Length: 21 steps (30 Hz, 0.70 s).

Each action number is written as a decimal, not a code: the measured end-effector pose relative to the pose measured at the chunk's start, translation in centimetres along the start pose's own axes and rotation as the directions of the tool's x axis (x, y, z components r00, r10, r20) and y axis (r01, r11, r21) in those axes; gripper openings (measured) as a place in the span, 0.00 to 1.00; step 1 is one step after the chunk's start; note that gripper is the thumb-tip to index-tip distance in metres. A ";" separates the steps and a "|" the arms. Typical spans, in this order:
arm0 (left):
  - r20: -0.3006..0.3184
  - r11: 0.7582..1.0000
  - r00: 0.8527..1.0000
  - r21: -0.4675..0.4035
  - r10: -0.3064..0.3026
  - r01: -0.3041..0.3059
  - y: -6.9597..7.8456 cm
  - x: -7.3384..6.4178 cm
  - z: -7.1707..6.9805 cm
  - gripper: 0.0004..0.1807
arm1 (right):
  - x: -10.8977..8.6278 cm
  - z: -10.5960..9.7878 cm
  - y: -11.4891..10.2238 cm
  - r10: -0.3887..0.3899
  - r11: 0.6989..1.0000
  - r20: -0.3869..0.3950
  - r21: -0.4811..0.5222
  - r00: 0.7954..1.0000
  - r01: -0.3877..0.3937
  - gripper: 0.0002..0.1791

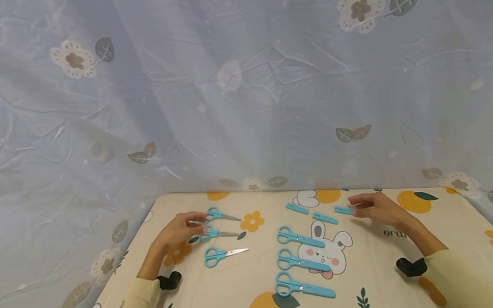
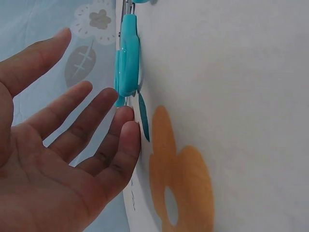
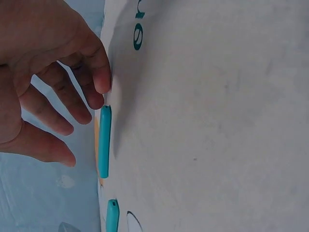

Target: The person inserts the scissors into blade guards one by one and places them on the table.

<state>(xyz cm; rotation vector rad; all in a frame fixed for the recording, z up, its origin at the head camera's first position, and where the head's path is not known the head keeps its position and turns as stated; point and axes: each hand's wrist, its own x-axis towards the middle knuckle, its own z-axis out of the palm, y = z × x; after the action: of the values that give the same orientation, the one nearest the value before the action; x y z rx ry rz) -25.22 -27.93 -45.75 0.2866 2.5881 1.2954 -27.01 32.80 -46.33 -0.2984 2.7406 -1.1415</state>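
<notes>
My left hand (image 1: 182,228) hovers by the handles of two bare-bladed blue scissors, the rear pair (image 1: 214,213) and the middle pair (image 1: 210,234); a third pair (image 1: 214,256) lies nearer the front. In the left wrist view its fingers are spread and loosely bent, fingertips close to a blue scissor handle (image 2: 129,58). At the right, my right hand (image 1: 379,209) has its thumb and fingers apart beside the end of a blue blade cover (image 1: 343,210). That cover (image 3: 105,142) lies just past the fingertips in the right wrist view, and nothing is held.
Two more blade covers, one at the back (image 1: 297,208) and one in front (image 1: 325,218), lie left of the right hand. Mid-table, three covered scissors form a column, with the front pair (image 1: 283,284) nearest me. A patterned curtain (image 1: 246,140) hangs behind the printed tablecloth (image 1: 219,297).
</notes>
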 end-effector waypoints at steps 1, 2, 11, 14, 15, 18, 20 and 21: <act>0.005 1.000 1.000 0.001 0.006 -0.006 0.0 0.1 0.0 0.30 | 0.1 0.0 0.0 -0.001 1.000 -0.001 -0.001 1.000 0.001 0.34; 0.011 1.000 1.000 0.004 0.011 -0.011 -0.1 0.1 0.1 0.30 | 0.3 0.0 0.0 -0.003 1.000 -0.001 -0.006 1.000 0.003 0.34; 0.024 0.997 0.999 0.062 0.034 -0.035 -0.3 0.5 0.5 0.30 | 1.3 0.5 -0.2 -0.041 0.992 -0.006 -0.122 0.999 0.040 0.29; 0.022 0.995 0.998 0.090 0.051 -0.053 -0.2 0.7 0.6 0.30 | 1.6 0.7 -0.4 -0.047 0.987 -0.012 -0.157 0.999 0.045 0.28; 0.023 0.993 0.998 0.100 0.056 -0.058 -0.1 0.7 0.7 0.30 | 1.6 0.8 -0.5 -0.047 0.985 -0.015 -0.166 0.999 0.044 0.28; 0.021 0.993 0.999 0.110 0.049 -0.051 -0.1 0.8 0.8 0.32 | 1.7 1.0 -0.9 -0.050 0.981 -0.023 -0.188 0.998 0.045 0.27; 0.017 0.992 0.999 0.117 0.041 -0.043 -0.1 0.8 0.9 0.32 | 1.8 1.2 -1.1 -0.062 0.979 -0.026 -0.197 0.998 0.055 0.27; 0.017 0.992 0.999 0.121 0.038 -0.040 -0.1 0.8 0.9 0.33 | 1.8 1.3 -1.2 -0.066 0.977 -0.028 -0.203 0.997 0.059 0.27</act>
<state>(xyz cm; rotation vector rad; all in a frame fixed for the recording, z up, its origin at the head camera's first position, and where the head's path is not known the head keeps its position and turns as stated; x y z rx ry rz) -25.73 -27.07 -46.43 0.3688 2.6663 1.1455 -28.31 30.65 -46.46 -0.3954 2.9021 -0.8892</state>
